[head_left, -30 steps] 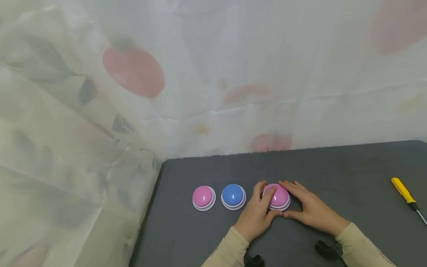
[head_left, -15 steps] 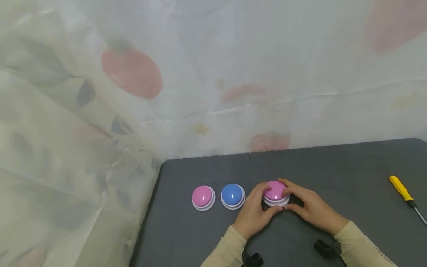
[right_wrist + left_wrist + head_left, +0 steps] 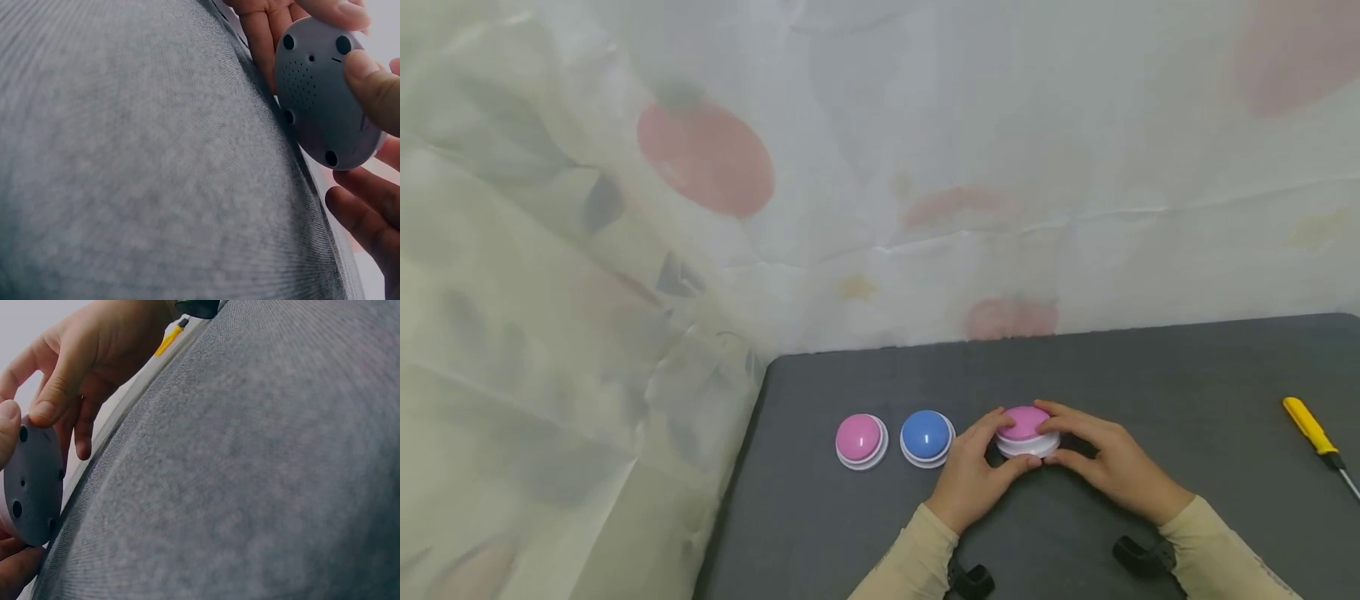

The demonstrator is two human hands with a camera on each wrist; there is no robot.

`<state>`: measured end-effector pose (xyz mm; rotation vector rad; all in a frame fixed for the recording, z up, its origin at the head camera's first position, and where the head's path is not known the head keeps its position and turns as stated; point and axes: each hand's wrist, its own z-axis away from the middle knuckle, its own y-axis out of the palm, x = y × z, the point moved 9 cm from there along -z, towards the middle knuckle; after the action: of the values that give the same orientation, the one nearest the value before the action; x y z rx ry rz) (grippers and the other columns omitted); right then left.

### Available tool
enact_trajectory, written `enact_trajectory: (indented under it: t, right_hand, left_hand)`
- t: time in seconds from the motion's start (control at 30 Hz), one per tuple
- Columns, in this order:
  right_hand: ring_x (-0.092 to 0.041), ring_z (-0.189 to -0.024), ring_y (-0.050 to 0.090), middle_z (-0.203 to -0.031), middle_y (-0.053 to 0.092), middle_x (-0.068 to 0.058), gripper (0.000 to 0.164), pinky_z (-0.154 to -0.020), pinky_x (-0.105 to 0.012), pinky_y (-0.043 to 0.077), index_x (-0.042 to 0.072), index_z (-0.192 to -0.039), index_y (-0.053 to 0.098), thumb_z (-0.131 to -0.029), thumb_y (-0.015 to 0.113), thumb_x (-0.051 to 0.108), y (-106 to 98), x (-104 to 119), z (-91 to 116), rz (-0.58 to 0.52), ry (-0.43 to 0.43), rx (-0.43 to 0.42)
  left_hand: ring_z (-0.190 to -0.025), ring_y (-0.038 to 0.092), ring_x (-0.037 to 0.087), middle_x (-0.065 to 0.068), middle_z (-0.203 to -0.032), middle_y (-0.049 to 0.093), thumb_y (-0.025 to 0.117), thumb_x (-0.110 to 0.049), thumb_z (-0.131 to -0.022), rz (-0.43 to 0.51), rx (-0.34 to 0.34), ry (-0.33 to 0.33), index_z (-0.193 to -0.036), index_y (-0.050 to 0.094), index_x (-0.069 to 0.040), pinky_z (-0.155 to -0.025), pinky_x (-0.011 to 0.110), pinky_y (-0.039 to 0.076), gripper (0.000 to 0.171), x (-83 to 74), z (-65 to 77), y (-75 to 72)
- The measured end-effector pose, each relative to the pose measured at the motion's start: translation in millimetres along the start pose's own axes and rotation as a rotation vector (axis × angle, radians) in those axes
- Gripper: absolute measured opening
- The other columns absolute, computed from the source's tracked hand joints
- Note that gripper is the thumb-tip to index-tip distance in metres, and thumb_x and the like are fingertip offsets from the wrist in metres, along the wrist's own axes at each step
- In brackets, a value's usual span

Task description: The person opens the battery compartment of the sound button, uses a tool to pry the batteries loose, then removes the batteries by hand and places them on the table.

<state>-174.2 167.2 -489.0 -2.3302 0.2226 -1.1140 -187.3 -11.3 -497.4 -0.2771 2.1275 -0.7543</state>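
Both hands hold a pink dome push button (image 3: 1023, 422) with a white base between them, at the middle right of the head view. My left hand (image 3: 970, 479) grips its left side and my right hand (image 3: 1126, 467) its right side, thumbs at the near edge. The button leans back, its pink top tipped away from me. Its flat underside (image 3: 319, 103) shows in the right wrist view, with dark round feet and a patch of small holes. Left of the hands, a blue push button (image 3: 926, 435) and another pink push button (image 3: 858, 437) sit upright on the table.
A yellow-handled screwdriver (image 3: 1309, 427) lies at the right of the dark grey table (image 3: 1150, 375). Patterned white sheeting (image 3: 850, 167) rises behind the table's far edge and along its left side. Each wrist wears a black strap mount.
The pink button between my hands has gone from resting flat to tipped back, its near edge raised and more of its white base showing. The other buttons and the screwdriver stay put.
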Motion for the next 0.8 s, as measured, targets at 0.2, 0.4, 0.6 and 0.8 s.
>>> enact_trajectory:
  t: [0.2, 0.4, 0.6, 0.8]
  right_hand:
    - [-0.010, -0.141, 0.060, -0.148, 0.065, -0.025, 0.064, -0.108, -0.016, 0.047, 0.012, -0.137, 0.075, -0.080, 0.088, -0.014, -6, 1, -1, -0.042, -0.004, -0.038]
    - [-0.011, -0.141, 0.060, -0.148, 0.064, -0.026, 0.065, -0.106, -0.015, 0.048, 0.008, -0.138, 0.076, -0.080, 0.086, -0.018, -5, 3, -1, -0.031, -0.040, -0.047]
    - [-0.012, -0.143, 0.057, -0.147, 0.064, -0.029, 0.068, -0.106, -0.015, 0.048, 0.004, -0.140, 0.074, -0.078, 0.084, -0.022, -6, 7, -2, -0.011, -0.102, -0.062]
    - [-0.013, -0.143, 0.058, -0.147, 0.064, -0.027, 0.062, -0.107, -0.014, 0.046, 0.003, -0.141, 0.073, -0.083, 0.083, -0.015, -10, 13, -5, 0.029, -0.181, -0.081]
  left_hand:
    - [-0.131, 0.067, 0.014, 0.007, -0.137, 0.073, 0.093, -0.028, -0.090, 0.066, -0.041, -0.002, -0.136, 0.068, -0.009, -0.107, 0.027, 0.053, 0.056, -1.2, -2.6, -0.9]
    - [-0.123, 0.069, 0.009, 0.007, -0.131, 0.074, 0.093, -0.024, -0.088, 0.104, -0.056, -0.009, -0.136, 0.066, -0.009, -0.103, 0.024, 0.055, 0.057, 0.2, -2.0, -1.9]
    - [-0.123, 0.070, 0.008, 0.007, -0.129, 0.075, 0.093, -0.024, -0.088, 0.107, -0.054, -0.020, -0.135, 0.065, -0.009, -0.103, 0.024, 0.055, 0.057, 0.8, -2.8, -1.0]
    - [-0.121, 0.071, 0.009, 0.009, -0.128, 0.076, 0.092, -0.020, -0.088, 0.119, -0.055, -0.012, -0.134, 0.064, -0.007, -0.100, 0.023, 0.056, 0.056, -1.5, -6.0, -1.3]
